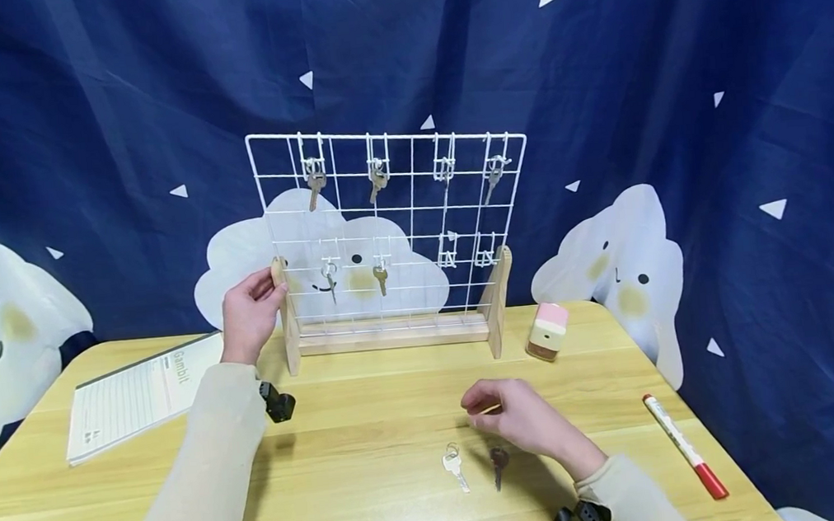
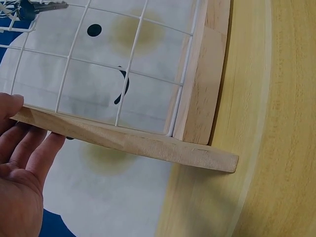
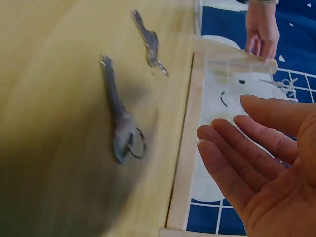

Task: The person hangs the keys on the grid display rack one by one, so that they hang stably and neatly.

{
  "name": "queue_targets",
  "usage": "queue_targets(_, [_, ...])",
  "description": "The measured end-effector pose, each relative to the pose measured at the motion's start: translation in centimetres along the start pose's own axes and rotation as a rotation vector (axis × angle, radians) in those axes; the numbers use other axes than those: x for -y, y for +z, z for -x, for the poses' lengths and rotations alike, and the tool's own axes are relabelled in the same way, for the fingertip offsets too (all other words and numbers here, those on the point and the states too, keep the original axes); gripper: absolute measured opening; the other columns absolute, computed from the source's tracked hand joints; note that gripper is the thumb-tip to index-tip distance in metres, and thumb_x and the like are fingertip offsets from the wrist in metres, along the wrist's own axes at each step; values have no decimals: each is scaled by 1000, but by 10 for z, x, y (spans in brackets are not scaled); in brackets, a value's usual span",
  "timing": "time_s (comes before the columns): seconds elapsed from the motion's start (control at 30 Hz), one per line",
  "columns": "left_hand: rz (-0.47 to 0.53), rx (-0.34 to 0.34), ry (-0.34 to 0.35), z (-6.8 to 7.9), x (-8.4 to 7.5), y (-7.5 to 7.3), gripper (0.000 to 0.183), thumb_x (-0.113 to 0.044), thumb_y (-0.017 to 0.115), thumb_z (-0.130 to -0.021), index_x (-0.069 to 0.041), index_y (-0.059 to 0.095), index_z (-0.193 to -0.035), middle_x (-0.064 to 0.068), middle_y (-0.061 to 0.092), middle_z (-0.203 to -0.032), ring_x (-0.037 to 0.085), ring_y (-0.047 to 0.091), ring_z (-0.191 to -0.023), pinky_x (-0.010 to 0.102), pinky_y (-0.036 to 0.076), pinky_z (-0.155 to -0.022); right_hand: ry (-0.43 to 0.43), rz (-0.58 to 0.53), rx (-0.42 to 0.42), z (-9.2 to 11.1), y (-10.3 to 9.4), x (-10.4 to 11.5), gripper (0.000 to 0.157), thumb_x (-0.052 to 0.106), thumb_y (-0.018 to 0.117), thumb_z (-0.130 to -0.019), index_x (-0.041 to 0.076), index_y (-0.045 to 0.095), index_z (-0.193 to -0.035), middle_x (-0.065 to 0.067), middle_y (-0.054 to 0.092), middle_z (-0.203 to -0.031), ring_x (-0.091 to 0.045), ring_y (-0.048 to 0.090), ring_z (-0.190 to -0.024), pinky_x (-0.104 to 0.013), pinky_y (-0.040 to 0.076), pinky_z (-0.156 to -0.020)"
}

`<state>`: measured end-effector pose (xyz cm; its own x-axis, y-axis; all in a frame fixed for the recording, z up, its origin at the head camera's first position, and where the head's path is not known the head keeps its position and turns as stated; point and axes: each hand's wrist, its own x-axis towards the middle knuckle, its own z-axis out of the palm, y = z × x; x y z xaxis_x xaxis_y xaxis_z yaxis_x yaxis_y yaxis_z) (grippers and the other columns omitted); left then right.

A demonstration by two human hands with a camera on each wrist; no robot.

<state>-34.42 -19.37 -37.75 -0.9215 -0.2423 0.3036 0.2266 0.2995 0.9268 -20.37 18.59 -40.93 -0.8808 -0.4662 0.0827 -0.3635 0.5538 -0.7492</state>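
A white wire grid rack (image 1: 412,209) on a wooden stand is upright at the back of the table, with several keys hanging from its hooks. My left hand (image 1: 249,315) grips the rack's left wooden post (image 2: 123,140), thumb on one side and fingers on the other. On the table lie two keys with small rings, a silver key (image 1: 453,468) and a darker key (image 1: 499,462). My right hand (image 1: 523,418) hovers just above and beyond the darker key, apart from it. In the right wrist view its fingers (image 3: 232,168) are extended, holding nothing.
A lined notepad (image 1: 141,392) lies at the left. Right of the rack stands a pink, cream and brown block-like object (image 1: 547,332). A red-capped marker (image 1: 685,445) lies near the right edge. Behind the table hangs a dark blue curtain (image 1: 398,39) with cloud prints.
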Motion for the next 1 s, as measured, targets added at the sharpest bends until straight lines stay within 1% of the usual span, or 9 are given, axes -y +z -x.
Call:
queue_targets(0.13, [6,0,-5,2,-2,0,42,-8,61,-98,4,53,-138,21,56,-134,28,54,-123,32,46,-100,-8,-17,26,3,9,-3,17,1,69,-89,-2,68,-106,-11,69,-100,-24,66,-93,-30,56,-81])
queue_targets(0.3, [8,2,-8,2,-2,0,42,-8,61,-98,4,53,-138,21,56,-134,27,54,-124,31,46,-100,-14,5,48,5,20,-6,18,1,73,-85,0,68,-103,-6,69,-97,-24,65,-90,-35,56,-82])
queue_targets(0.4, [9,3,-5,2,-2,1,42,-7,61,-98,4,53,-138,21,56,-134,27,54,-124,31,46,-100,-17,14,55,5,25,-8,19,-1,73,-84,0,68,-102,-4,68,-96,-21,64,-88,-36,56,-82])
queue_targets(0.53, [12,5,-3,3,-3,0,42,-7,60,-98,4,53,-138,21,56,-134,28,54,-124,31,46,-100,-19,40,53,5,29,-9,19,-2,73,-82,1,69,-101,-2,67,-94,-13,62,-84,-30,55,-79])
queue_targets(0.67, [13,3,-9,3,-4,0,42,-7,60,-98,4,53,-138,21,56,-134,27,53,-124,31,46,-100,-19,101,50,3,33,-9,17,-1,74,-82,4,69,-98,1,66,-90,-7,59,-79,-25,54,-73])
queue_targets(0.83, [20,2,-10,3,-4,0,43,-9,60,-98,3,53,-138,20,56,-135,27,53,-125,31,45,-100,-19,174,44,-2,38,-7,14,-3,74,-82,6,69,-91,5,63,-83,-4,56,-74,-23,52,-68])
queue_targets(1.0, [18,6,-19,4,-4,0,43,-10,60,-98,3,53,-139,20,55,-135,27,53,-125,31,45,-101,-29,197,53,-4,41,-7,15,-5,71,-83,9,68,-86,7,61,-79,-3,55,-71,-22,51,-66])
